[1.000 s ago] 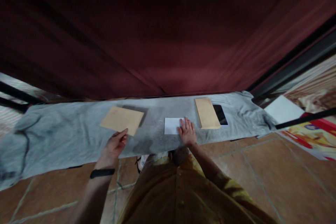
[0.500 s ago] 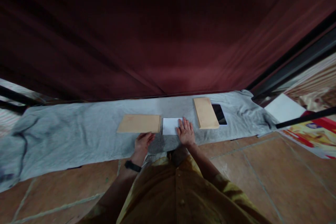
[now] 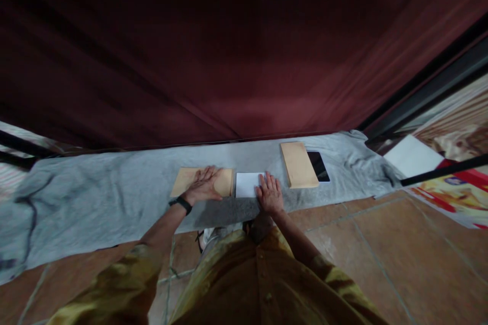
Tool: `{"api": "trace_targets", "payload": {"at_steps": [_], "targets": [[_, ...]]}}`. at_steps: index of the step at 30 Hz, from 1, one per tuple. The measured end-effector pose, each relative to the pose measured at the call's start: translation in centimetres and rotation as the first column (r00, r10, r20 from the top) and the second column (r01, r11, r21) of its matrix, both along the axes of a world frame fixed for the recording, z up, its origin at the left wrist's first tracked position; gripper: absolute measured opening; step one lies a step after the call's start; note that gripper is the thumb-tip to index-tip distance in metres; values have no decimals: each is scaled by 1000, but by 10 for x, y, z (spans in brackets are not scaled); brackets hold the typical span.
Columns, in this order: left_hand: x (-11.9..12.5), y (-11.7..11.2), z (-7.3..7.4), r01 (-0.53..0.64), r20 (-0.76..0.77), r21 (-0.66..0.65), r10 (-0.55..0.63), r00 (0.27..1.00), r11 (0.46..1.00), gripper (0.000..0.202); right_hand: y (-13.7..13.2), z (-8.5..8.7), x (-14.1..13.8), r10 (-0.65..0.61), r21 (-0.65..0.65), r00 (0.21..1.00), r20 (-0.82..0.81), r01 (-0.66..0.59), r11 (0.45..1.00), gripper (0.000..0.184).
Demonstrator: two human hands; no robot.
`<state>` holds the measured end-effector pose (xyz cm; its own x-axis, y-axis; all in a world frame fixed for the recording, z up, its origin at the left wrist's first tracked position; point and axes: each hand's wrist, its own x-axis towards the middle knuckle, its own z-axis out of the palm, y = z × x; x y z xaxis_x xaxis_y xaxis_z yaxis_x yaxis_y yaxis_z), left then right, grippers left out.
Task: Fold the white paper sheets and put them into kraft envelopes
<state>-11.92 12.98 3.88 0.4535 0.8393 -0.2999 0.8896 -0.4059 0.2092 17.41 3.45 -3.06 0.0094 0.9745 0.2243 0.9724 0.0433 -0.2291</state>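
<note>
My left hand point(image 3: 204, 184) lies flat with fingers spread on a tan envelope point(image 3: 225, 182) that rests on a grey cloth point(image 3: 114, 195). Just right of the envelope is a white card point(image 3: 247, 184). My right hand point(image 3: 270, 194) lies flat on the card's right edge, fingers stretched out. The envelope's right edge touches or nearly touches the card. A black band sits on my left wrist.
A stack of tan envelopes point(image 3: 299, 164) and a dark phone point(image 3: 318, 166) lie further right on the cloth. A dark red curtain point(image 3: 244, 61) hangs behind. White sheet point(image 3: 410, 156) and colourful printed material point(image 3: 453, 188) sit at far right. Tiled floor point(image 3: 381, 259) lies below.
My left hand carried the tan envelope from the left, set it down beside the white card, then moved onto it and now lies flat there. My right hand stayed on the card.
</note>
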Motion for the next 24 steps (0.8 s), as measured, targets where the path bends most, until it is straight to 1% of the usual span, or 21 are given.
{"api": "trace_targets", "payload": {"at_steps": [3, 6, 10, 13, 15, 18, 21, 24], "targets": [[-2, 8, -1, 61, -35, 50, -59, 998, 997, 118, 0, 1, 0, 4, -11, 1000, 3, -4, 1000, 57], [3, 3, 2, 83, -47, 89, -79, 996, 993, 119, 0, 2, 0, 6, -19, 1000, 0, -6, 1000, 57], [9, -9, 7, 42, -78, 68, -37, 996, 997, 124, 0, 4, 0, -6, -23, 1000, -1, 6, 1000, 56], [11, -16, 6, 14, -102, 27, -11, 995, 1000, 127, 0, 5, -1, -11, -23, 1000, -5, 10, 1000, 57], [11, -18, 4, 6, -117, 22, -3, 993, 1000, 127, 0, 4, -1, -9, -27, 1000, -3, 9, 1000, 57], [10, -20, 3, 6, -115, 49, 0, 993, 999, 122, 0, 3, -2, -12, -26, 1000, -6, 11, 1000, 56], [9, -22, 5, 30, -93, 86, -22, 995, 996, 117, 0, 2, 1, -4, -25, 1000, -18, 4, 1000, 55], [10, -27, 7, 21, -62, 104, -15, 998, 994, 114, 0, 8, 4, 14, -37, 999, -47, -15, 999, 53]]}}
